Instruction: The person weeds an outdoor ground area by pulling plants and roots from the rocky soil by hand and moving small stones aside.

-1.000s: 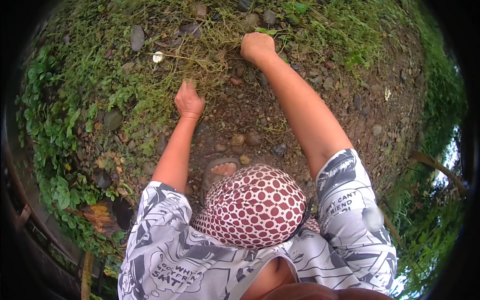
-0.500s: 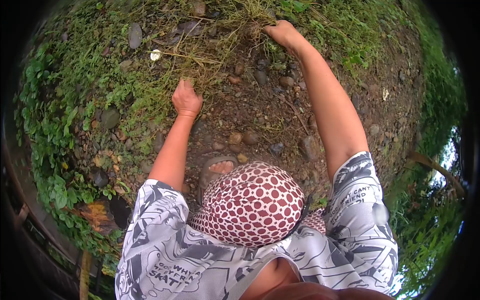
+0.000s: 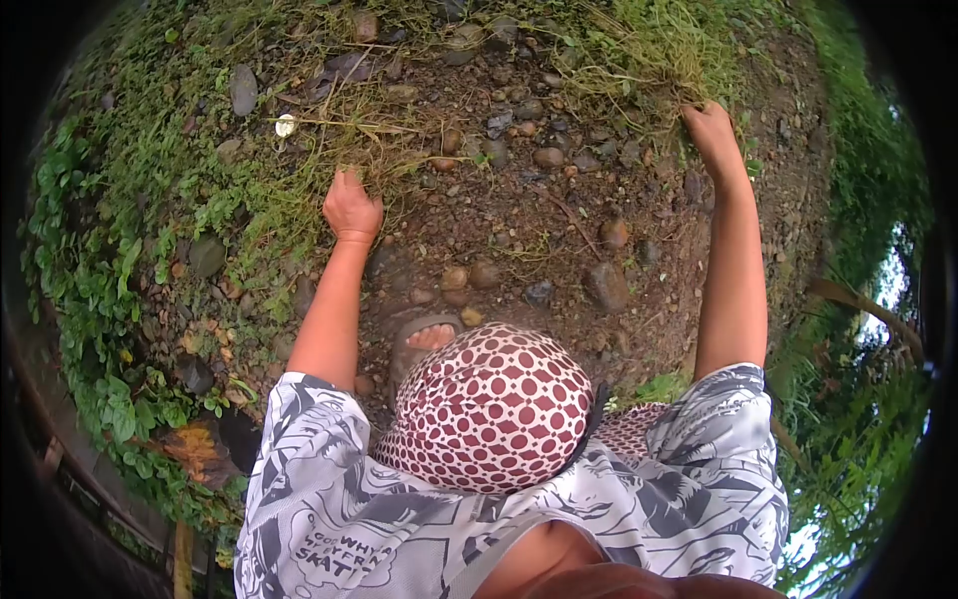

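Weed clump, upper right, on stony soil | right hand: grip pinching its near edge | left hand: fingers curled at dry stalks, hold cannot be told | step, judged: pulling at growth | next move likely calls for: firm purchase low on stems

Seen from here: shirt pale grey-white, printed in black and dark grey, comic-panel style, faces and bold shapes. Neckline open, dipping to point. Left sleeve and right sleeve short, loose, ending near elbow, same print. Lettering in cloud-edged bubble at left chest, "WHY" and "SKAT" legible. Legwear cream with maroon dots and lozenges, dark strip at edge. Sandal grey-brown, broad strap, toes showing. Left hand, right hand bare.
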A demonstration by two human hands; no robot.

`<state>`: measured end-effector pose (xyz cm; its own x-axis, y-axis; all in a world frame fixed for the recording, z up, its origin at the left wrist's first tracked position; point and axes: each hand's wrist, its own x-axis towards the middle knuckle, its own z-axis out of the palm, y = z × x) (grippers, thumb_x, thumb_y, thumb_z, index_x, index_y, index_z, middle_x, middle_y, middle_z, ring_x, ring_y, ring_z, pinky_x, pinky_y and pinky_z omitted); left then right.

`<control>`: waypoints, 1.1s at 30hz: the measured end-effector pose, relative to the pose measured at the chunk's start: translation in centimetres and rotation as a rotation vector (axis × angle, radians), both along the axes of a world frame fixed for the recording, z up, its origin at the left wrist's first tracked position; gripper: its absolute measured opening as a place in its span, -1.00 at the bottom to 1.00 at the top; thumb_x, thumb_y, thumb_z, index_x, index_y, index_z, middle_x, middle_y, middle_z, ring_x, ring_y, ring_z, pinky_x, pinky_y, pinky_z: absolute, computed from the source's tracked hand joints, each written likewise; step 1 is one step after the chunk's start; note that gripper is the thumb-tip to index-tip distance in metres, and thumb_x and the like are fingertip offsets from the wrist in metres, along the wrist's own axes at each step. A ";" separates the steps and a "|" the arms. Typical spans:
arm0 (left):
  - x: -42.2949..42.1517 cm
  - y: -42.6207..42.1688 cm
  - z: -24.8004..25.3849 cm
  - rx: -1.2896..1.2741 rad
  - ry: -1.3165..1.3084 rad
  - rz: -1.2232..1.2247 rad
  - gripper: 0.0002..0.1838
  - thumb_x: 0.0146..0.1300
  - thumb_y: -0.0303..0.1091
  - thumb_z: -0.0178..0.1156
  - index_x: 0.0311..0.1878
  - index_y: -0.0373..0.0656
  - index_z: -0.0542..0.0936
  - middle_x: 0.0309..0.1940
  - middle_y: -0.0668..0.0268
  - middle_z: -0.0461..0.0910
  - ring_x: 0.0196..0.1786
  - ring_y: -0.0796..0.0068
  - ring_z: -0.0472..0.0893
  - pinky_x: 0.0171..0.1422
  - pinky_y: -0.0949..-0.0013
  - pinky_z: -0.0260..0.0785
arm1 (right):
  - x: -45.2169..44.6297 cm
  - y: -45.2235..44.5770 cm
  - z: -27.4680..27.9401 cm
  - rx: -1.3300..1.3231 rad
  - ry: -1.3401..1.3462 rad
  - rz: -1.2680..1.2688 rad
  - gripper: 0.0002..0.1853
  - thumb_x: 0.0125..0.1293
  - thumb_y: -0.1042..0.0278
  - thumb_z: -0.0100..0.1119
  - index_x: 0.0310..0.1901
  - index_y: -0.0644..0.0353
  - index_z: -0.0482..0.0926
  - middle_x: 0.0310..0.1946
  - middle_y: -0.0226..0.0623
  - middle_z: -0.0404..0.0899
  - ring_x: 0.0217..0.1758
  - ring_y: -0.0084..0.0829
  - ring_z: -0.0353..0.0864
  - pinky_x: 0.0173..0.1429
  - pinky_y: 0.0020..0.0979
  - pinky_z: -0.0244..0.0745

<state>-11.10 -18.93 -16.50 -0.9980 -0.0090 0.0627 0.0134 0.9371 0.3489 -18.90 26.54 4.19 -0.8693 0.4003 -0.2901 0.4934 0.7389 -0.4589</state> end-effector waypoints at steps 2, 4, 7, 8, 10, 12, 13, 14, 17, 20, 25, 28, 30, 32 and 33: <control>0.0 -0.1 -0.4 -0.002 0.008 0.007 -0.37 -0.28 -0.37 0.41 0.00 -0.21 0.48 -0.11 0.00 0.51 -0.15 -0.01 0.55 -0.11 0.10 0.44 | 4.9 3.6 -0.3 0.341 -0.339 0.278 -0.65 0.09 0.17 0.11 -0.33 0.38 0.57 -0.43 0.05 0.60 -0.26 -0.03 0.62 -0.10 -0.14 0.47; 0.0 -0.1 -0.3 0.003 -0.026 0.016 -0.37 -0.28 -0.37 0.40 0.00 -0.22 0.48 -0.11 -0.01 0.51 -0.15 -0.01 0.55 -0.10 0.10 0.44 | 10.7 3.8 -0.8 0.545 -0.720 0.614 -0.64 0.06 0.15 0.18 -0.29 0.34 0.63 -0.30 0.09 0.63 -0.18 0.03 0.63 0.02 -0.11 0.53; 0.0 0.2 0.4 -0.010 -0.036 0.018 -0.41 -0.27 -0.39 0.38 -0.04 -0.23 0.48 -0.16 0.02 0.51 -0.16 0.00 0.54 -0.11 0.09 0.44 | 17.9 1.6 -4.7 0.476 -1.072 0.986 -0.66 0.08 0.14 0.20 -0.20 0.22 0.66 -0.11 0.06 0.60 -0.03 -0.12 0.62 0.05 -0.19 0.53; -0.1 0.2 0.4 -0.008 -0.022 0.015 -0.42 -0.27 -0.39 0.38 -0.05 -0.23 0.48 -0.17 0.03 0.51 -0.17 -0.01 0.54 -0.12 0.09 0.43 | 18.6 0.0 -5.5 0.434 -1.065 1.086 -0.66 0.08 0.14 0.20 -0.18 0.19 0.65 -0.07 0.05 0.58 0.00 -0.13 0.61 0.04 -0.22 0.54; 0.0 0.2 0.2 -0.020 0.005 0.008 -0.43 -0.27 -0.39 0.37 -0.06 -0.24 0.48 -0.18 0.04 0.50 -0.18 -0.01 0.54 -0.13 0.09 0.43 | 17.8 -3.3 -6.3 0.324 -0.637 1.154 -0.67 0.05 0.20 0.23 -0.17 0.18 0.62 -0.02 -0.05 0.56 -0.06 -0.12 0.62 -0.01 -0.23 0.55; 0.0 0.1 0.2 -0.031 0.010 0.007 -0.44 -0.26 -0.39 0.37 -0.07 -0.24 0.48 -0.19 0.05 0.50 -0.18 -0.01 0.54 -0.13 0.09 0.43 | 13.1 -8.4 -5.0 0.190 -0.447 0.981 -0.70 -0.01 0.30 0.27 -0.22 0.23 0.58 -0.01 -0.15 0.54 -0.10 -0.11 0.60 -0.03 -0.19 0.54; 0.0 0.1 0.2 -0.035 -0.001 0.009 -0.44 -0.26 -0.39 0.38 -0.06 -0.24 0.48 -0.18 0.05 0.50 -0.17 -0.01 0.54 -0.13 0.09 0.43 | 11.0 -10.1 -5.7 0.156 -0.291 0.946 -0.70 -0.04 0.34 0.28 -0.22 0.24 0.56 -0.03 -0.19 0.52 -0.13 -0.11 0.60 -0.04 -0.18 0.53; 0.0 0.1 0.1 -0.037 -0.011 0.012 -0.43 -0.26 -0.39 0.38 -0.06 -0.24 0.47 -0.18 0.05 0.50 -0.17 -0.01 0.54 -0.12 0.09 0.43 | 9.0 -11.4 -6.4 0.123 -0.137 0.909 -0.69 -0.06 0.37 0.30 -0.23 0.25 0.55 -0.04 -0.23 0.51 -0.16 -0.10 0.59 -0.06 -0.16 0.52; 0.0 0.0 -0.3 -0.033 -0.002 0.010 -0.44 -0.25 -0.39 0.38 -0.06 -0.24 0.47 -0.18 0.05 0.50 -0.18 -0.02 0.54 -0.13 0.08 0.43 | 3.1 -14.6 -8.9 0.097 0.186 0.950 -0.65 -0.05 0.41 0.28 -0.15 0.22 0.52 0.00 -0.19 0.48 -0.20 -0.08 0.61 -0.06 -0.15 0.53; 0.1 0.0 0.0 -0.034 -0.021 0.007 -0.43 -0.25 -0.39 0.38 -0.05 -0.23 0.47 -0.18 0.06 0.50 -0.18 -0.02 0.54 -0.13 0.09 0.43 | -0.6 -15.8 -11.0 0.198 0.150 0.841 -0.69 0.05 0.43 0.17 -0.10 0.21 0.50 0.09 -0.15 0.44 -0.17 -0.05 0.61 -0.05 -0.14 0.53; 0.1 0.1 0.2 -0.020 -0.037 0.006 -0.41 -0.26 -0.38 0.40 -0.03 -0.21 0.48 -0.19 0.05 0.49 -0.18 -0.02 0.54 -0.13 0.08 0.44 | -4.5 -13.1 -13.1 0.419 0.214 0.587 -0.71 0.28 0.43 -0.15 0.00 0.21 0.46 0.16 -0.11 0.40 -0.12 -0.01 0.62 -0.05 -0.11 0.52; 0.1 0.2 0.3 -0.013 -0.040 0.001 -0.41 -0.26 -0.38 0.39 -0.03 -0.21 0.48 -0.15 0.01 0.51 -0.16 -0.02 0.55 -0.11 0.07 0.44 | -6.6 -11.7 -13.8 0.470 0.075 0.526 -0.70 0.28 0.41 -0.12 0.02 0.25 0.45 0.12 -0.04 0.47 -0.11 -0.03 0.62 -0.02 -0.10 0.50; 0.2 0.2 0.3 0.008 0.018 -0.008 -0.48 -0.20 -0.39 0.36 -0.07 -0.20 0.47 -0.20 0.01 0.50 -0.19 -0.04 0.53 -0.15 0.06 0.42 | -7.3 -11.9 -13.4 0.454 0.081 0.411 -0.66 0.24 0.34 -0.01 0.03 0.25 0.46 0.04 -0.02 0.53 -0.09 -0.03 0.62 0.01 -0.11 0.49; 0.0 0.4 0.4 0.045 0.136 -0.018 -0.63 -0.07 -0.38 0.29 -0.14 -0.18 0.45 -0.33 0.06 0.47 -0.27 -0.07 0.50 -0.23 0.02 0.36 | -8.6 -12.2 -12.2 0.420 0.053 0.267 -0.60 0.17 0.28 0.09 0.04 0.25 0.47 -0.02 -0.01 0.57 -0.06 -0.03 0.61 0.04 -0.12 0.49; 0.0 0.4 0.2 0.030 0.080 -0.010 -0.57 -0.13 -0.39 0.31 -0.11 -0.19 0.46 -0.23 0.01 0.48 -0.21 -0.06 0.52 -0.18 0.04 0.39 | -9.4 -12.0 -11.8 0.393 0.020 0.179 -0.57 0.13 0.25 0.14 0.03 0.25 0.48 -0.04 -0.01 0.59 -0.04 -0.04 0.61 0.05 -0.14 0.49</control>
